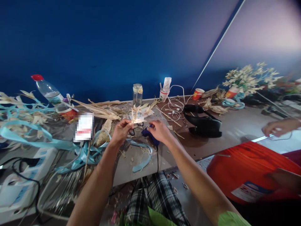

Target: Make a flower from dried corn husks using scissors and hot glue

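Note:
My left hand (121, 131) pinches a pale corn-husk flower (135, 116) between thumb and fingertips, petals pointing up. My right hand (161, 130) is closed on a dark blue glue gun (147, 133) just to the right of the flower; part of it is hidden under the fingers. From the gun a black cord (157, 158) runs down over the table's front edge. Between my hands show the black finger loops of what look like scissors (132, 132). A light blue ribbon (143, 166) curls on the table in front of my left hand.
Behind my hands stand a glass jar (137, 94) and a paper cup (164, 95). Husk strips (98, 110), a tilted plastic bottle (48, 91) and a power strip (33, 175) lie left. A black strapped object (204, 124), red bucket (244, 169) and another person's hand (277, 128) are right.

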Demonstrator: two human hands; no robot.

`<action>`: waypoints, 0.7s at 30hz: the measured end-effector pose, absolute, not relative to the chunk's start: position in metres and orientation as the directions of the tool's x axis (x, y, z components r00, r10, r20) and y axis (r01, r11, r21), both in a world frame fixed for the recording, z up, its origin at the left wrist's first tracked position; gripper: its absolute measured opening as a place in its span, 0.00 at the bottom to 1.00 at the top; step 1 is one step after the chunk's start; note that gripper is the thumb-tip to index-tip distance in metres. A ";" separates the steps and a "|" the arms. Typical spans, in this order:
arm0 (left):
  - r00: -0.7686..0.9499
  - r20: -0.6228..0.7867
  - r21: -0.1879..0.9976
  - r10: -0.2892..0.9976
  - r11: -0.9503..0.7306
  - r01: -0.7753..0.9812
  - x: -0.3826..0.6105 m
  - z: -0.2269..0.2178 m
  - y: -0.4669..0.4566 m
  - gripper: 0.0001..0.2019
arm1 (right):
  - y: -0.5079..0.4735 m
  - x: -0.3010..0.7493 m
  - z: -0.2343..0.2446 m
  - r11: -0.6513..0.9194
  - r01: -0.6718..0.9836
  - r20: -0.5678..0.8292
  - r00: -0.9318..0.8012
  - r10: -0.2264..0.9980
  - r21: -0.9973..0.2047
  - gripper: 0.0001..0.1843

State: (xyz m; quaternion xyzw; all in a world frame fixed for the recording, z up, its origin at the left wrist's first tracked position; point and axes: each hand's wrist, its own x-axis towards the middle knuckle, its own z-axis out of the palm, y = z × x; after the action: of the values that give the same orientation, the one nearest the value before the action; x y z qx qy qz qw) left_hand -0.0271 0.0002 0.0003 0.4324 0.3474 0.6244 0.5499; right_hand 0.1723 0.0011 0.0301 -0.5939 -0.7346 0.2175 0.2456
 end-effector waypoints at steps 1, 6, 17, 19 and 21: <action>-0.021 0.157 0.907 0.987 -0.153 -0.391 -0.027 0.001 0.000 0.13 | -0.004 0.175 0.028 0.168 0.842 0.068 -0.156 0.985 -0.512 0.19; -0.017 0.174 0.900 0.985 -0.166 -0.402 -0.027 0.004 0.000 0.14 | -0.024 0.175 0.017 0.087 0.956 -0.058 -0.107 0.993 -0.279 0.29; -0.007 0.186 0.884 0.983 -0.170 -0.435 -0.029 0.002 0.000 0.13 | -0.017 0.179 0.011 0.091 0.924 -0.081 -0.130 0.988 -0.371 0.17; -0.010 0.187 0.875 0.982 -0.171 -0.452 -0.030 0.000 0.001 0.13 | -0.015 0.190 0.014 0.072 0.868 -0.057 -0.114 0.992 -0.491 0.14; -0.012 0.179 0.871 0.984 -0.164 -0.462 -0.032 -0.001 0.002 0.13 | -0.014 0.205 0.018 0.070 0.728 -0.051 -0.144 0.988 -0.682 0.13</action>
State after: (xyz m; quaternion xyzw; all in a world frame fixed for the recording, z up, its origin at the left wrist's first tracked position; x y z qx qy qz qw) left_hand -0.0315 0.0023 -0.0009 0.4170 0.3126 0.6389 0.5659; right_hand 0.2050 -0.0137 0.0179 -0.6155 -0.6971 0.2931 0.2219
